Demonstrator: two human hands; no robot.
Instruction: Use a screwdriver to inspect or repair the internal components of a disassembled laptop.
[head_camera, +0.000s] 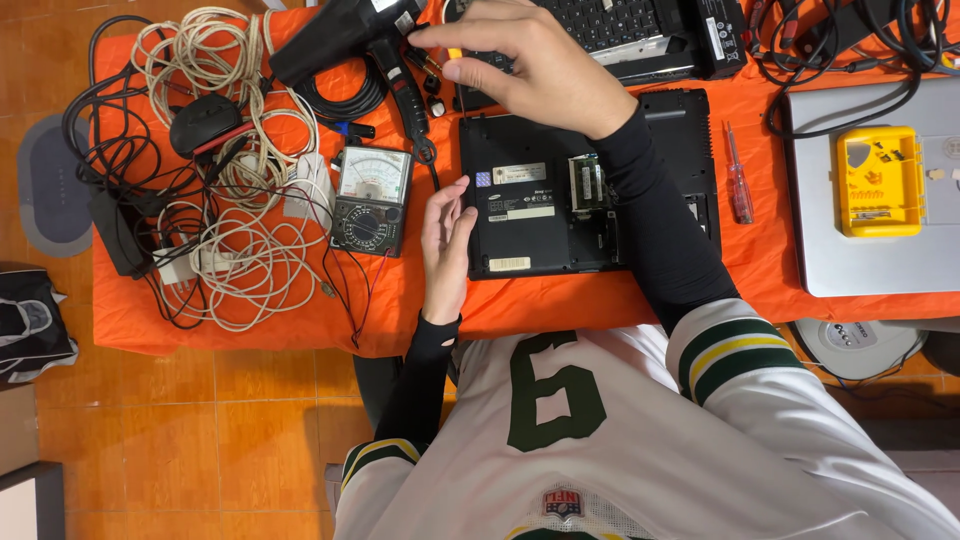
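From the head view, my right hand (535, 65) pinches a yellow-handled screwdriver (455, 62), its tip at the far left corner of the upturned black laptop (530, 215). My left hand (445, 240) lies open, flat against the laptop's left edge; an analog multimeter (372, 200) sits just left of it.

An orange-covered table (560, 305) carries an upturned black laptop (560, 215) at its middle, with an analog multimeter (371, 200) and tangled white cables (240, 240) to its left, a red screwdriver (738, 188) and silver laptop (880, 260) to its right.
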